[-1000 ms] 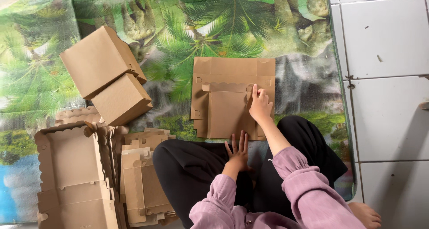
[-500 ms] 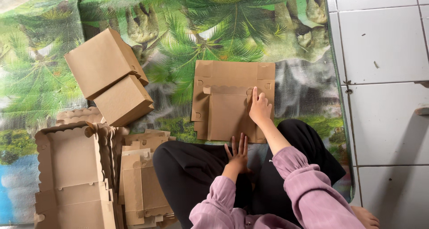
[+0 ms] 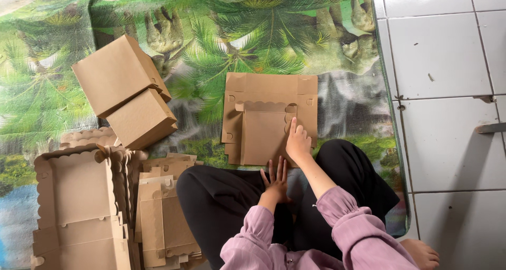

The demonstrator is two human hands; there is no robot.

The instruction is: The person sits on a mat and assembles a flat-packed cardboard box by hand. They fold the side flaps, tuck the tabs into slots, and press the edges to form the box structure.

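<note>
Item: flat cardboard box blank on palm-print mat, unmoved vs. prior frames; right hand stayed pressing its flap, grip open; left hand stayed flat on lap, holding nothing.

Right hand and left hand both flat, fingers extended.

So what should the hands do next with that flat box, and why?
Probably lift the side flap under the right hand and fold it upright. The flat box lies unfolded on the mat, with that hand pressing its right part, while the left hand rests on the leg, free to help. Two finished boxes lie nearby, so this one likely gets the same shape.
</note>
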